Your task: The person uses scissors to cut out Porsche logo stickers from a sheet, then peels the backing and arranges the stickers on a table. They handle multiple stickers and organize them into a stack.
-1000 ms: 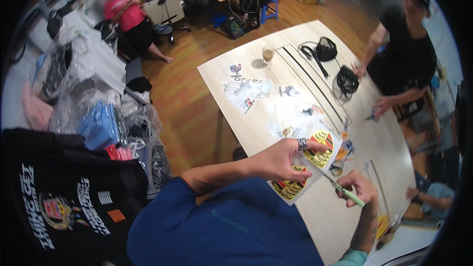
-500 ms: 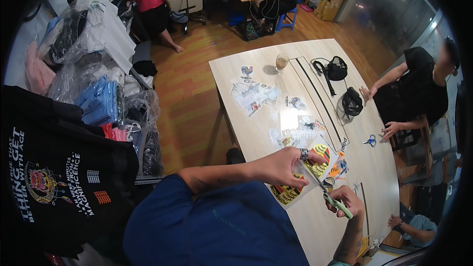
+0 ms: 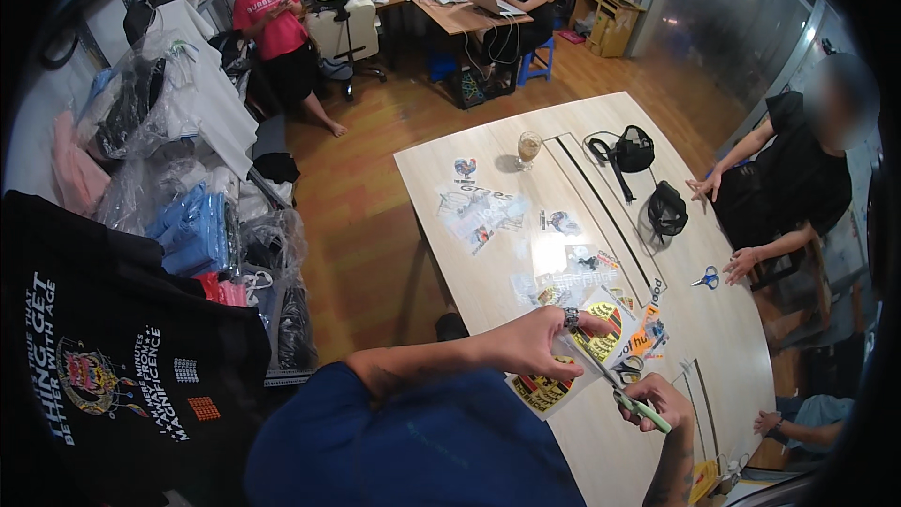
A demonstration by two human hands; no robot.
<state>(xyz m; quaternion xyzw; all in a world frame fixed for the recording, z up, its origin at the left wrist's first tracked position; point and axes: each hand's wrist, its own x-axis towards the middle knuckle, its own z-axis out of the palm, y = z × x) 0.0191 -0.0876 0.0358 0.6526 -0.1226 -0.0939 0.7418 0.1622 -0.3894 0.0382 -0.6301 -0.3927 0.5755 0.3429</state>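
Observation:
My left hand [image 3: 537,343], with a ring on it, grips a pale sheet printed with yellow, red and black crests [image 3: 544,394] near the table's close edge. One crest shows below the fingers; another lies beyond the thumb. In my right hand [image 3: 668,400] is a pair of scissors with light green handles [image 3: 646,411]. Their blades point up and left along the sheet between the crests; whether the blades are apart is hard to make out. Just beyond the scissors lie orange and dark printed pieces [image 3: 646,330].
The wooden table [image 3: 450,272] also bears clear printed films [image 3: 483,216], a glass of drink [image 3: 529,146], black mesh gear [image 3: 667,209] and blue scissors [image 3: 706,277]. A person in black [image 3: 784,164] sits across. Black shirts [image 3: 122,338] and bagged clothes [image 3: 192,221] fill the left.
The view has tilted, so the table and room sit a little lower in the picture. Both hands keep hold of the sheet and the scissors, in nearly the same place.

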